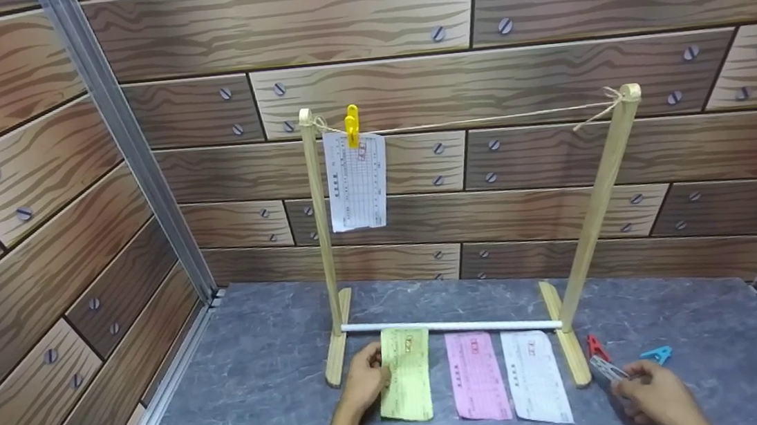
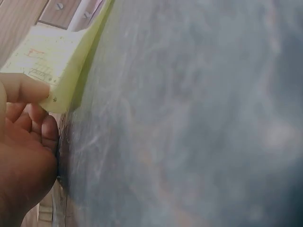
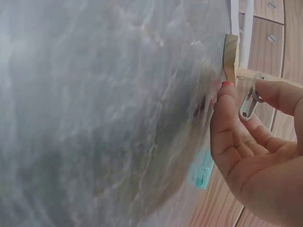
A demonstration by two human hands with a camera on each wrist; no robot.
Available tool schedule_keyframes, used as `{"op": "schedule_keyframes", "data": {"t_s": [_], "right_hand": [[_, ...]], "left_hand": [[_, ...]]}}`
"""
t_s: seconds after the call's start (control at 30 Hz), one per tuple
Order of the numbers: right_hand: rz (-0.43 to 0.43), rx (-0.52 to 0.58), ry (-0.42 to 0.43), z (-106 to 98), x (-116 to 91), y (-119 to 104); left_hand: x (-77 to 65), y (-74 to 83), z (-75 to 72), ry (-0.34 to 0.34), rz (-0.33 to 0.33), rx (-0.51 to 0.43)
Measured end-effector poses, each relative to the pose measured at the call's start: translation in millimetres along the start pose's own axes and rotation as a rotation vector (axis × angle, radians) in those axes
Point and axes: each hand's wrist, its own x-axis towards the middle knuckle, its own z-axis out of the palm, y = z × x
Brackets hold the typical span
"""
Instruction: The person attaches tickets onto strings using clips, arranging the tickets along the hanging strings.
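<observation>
My left hand (image 1: 366, 382) pinches the left edge of a yellow-green paper slip (image 1: 407, 376). In the left wrist view the thumb lies over the printed face of the slip (image 2: 52, 61), with the fingers behind. My right hand (image 1: 660, 397) holds a grey clothespin (image 1: 607, 368) between thumb and fingers, also in the right wrist view (image 3: 248, 105). Close to that hand lie a red clothespin (image 1: 597, 347) and a blue clothespin (image 1: 656, 354). Beside the yellow-green slip lie a pink slip (image 1: 478, 376) and a white slip (image 1: 537, 378).
A wooden stand, with a left post (image 1: 322, 232) and right post (image 1: 600, 208), carries a string (image 1: 481, 120). A yellow clothespin (image 1: 352, 126) fixes a white printed slip (image 1: 357, 187) near the string's left end. A white rod (image 1: 452, 326) joins the feet low down.
</observation>
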Motion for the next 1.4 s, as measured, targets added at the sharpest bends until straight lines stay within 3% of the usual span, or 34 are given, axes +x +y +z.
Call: {"op": "schedule_keyframes", "data": {"t_s": [0.03,0.17,0.33,0.63,0.8,1.0,1.23,1.4], "right_hand": [[-0.023,0.013,0.008,0,-1,-1],[-0.107,0.085,0.053,2,-6,-4],[-0.135,0.194,0.092,2,-10,-9],[-0.255,0.259,0.188,3,-16,-17],[-0.314,0.295,0.209,3,-21,-23],[-0.335,0.296,0.202,3,-26,-35],[-0.379,0.332,0.176,5,-31,-52],[-0.382,0.3,0.18,5,-31,-63]], "left_hand": [[0.2,-1.1,0.2,-0.002,-0.001,-0.002],[-7.8,19.3,-2.3,-0.008,-0.014,-0.031],[-12.0,28.7,-3.9,0.004,-0.017,-0.064],[-9.1,26.8,-1.9,-0.012,-0.012,-0.111],[-2.3,14.8,0.4,-0.013,-0.034,-0.134],[6.5,0.5,5.2,0.013,-0.065,-0.053],[9.0,0.8,5.5,0.212,-0.054,0.195],[10.9,4.1,3.0,0.241,-0.036,0.193]]}}
